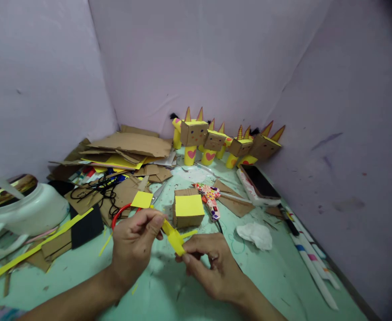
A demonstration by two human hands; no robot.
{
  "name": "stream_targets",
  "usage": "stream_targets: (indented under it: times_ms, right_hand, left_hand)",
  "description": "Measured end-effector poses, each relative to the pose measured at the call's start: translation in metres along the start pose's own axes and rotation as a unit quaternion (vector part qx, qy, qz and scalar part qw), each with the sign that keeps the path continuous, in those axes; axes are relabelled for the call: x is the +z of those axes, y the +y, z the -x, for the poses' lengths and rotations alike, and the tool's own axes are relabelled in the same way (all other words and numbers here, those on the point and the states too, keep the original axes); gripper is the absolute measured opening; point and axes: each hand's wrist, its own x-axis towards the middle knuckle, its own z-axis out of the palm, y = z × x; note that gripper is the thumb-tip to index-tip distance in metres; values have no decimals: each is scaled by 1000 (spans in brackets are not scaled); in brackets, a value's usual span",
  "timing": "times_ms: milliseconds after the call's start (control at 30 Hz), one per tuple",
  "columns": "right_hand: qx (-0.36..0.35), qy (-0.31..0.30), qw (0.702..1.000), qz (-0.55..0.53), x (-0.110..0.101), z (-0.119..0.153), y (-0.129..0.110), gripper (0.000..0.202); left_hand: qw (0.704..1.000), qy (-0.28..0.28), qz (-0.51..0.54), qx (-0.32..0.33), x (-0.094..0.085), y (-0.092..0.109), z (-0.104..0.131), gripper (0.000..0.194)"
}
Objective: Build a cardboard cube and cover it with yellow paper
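I'm mid-fold: my left hand (134, 243) and right hand (211, 263) both pinch the yellow strip (173, 235). Next needs a firm crease near the box (188, 208).

Pale green tabletop (276, 276), smudged, scraps all over. Cardboard pile (129, 147) far left with black cord (102, 189) tangled on it. White jar (29, 209) at left edge. Small cardboard box (188, 209) with yellow top mid-table. Row of cardboard figures (216, 142) at back wall. Phone (261, 182) right of centre, crumpled tissue (254, 235) nearer, white markers (311, 263) along right edge.
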Motion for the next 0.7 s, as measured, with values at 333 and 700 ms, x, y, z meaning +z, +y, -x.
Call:
stream_targets:
  times_ms: [333,700]
  right_hand:
    - [36,-55,994,-89,-4,0,-8,16]
    - [168,39,973,-156,3,-7,1,50]
  left_hand:
    - [996,52,25,-64,-9,-8,-21,18]
    - [976,-171,66,-114,-1,-3,-3,28]
